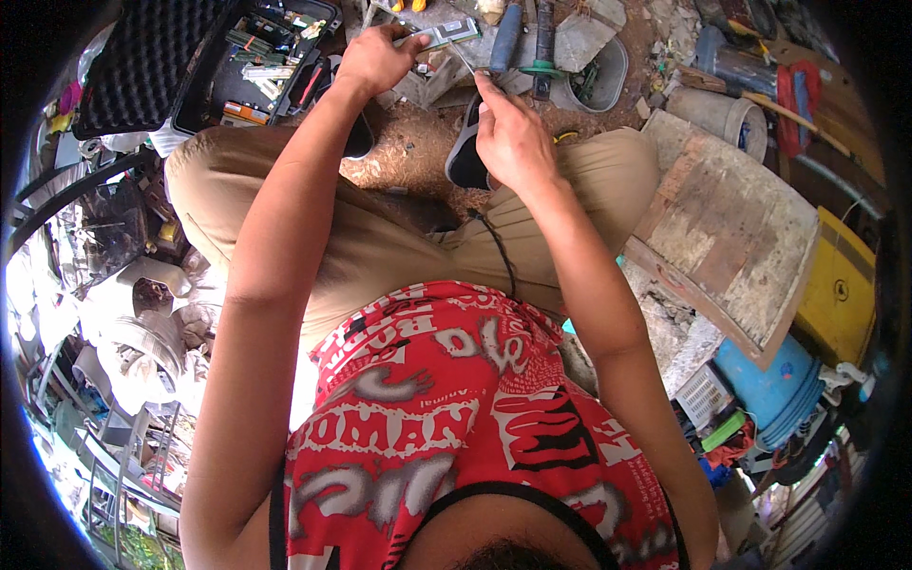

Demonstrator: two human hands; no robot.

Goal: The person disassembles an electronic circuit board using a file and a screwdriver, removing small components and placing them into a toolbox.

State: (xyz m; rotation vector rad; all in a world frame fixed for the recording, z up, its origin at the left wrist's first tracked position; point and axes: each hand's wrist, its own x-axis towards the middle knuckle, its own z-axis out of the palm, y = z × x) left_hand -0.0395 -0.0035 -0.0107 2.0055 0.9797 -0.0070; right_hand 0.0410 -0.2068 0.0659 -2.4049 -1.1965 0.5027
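My left hand [380, 63] pinches one end of a slim green memory module [450, 34] with pale, shiny patches. My right hand [514, 141] is closed, its forefinger stretched along a thin metal tool [465, 63]. The tool's narrow tip points up toward the module; its grip is hidden in my fingers, so the exact kind does not show. Just beyond my right hand lie a tool with a blue handle [507, 36] and a dark-handled tool with a green guard [542, 65].
An open black foam-lined case [152, 66] at the left holds several circuit boards [271, 57]. Broken slabs [579, 43] and a grey tub [613, 76] lie ahead. A worn wooden board [722, 218], a yellow panel [841, 285] and blue buckets [768, 380] crowd the right.
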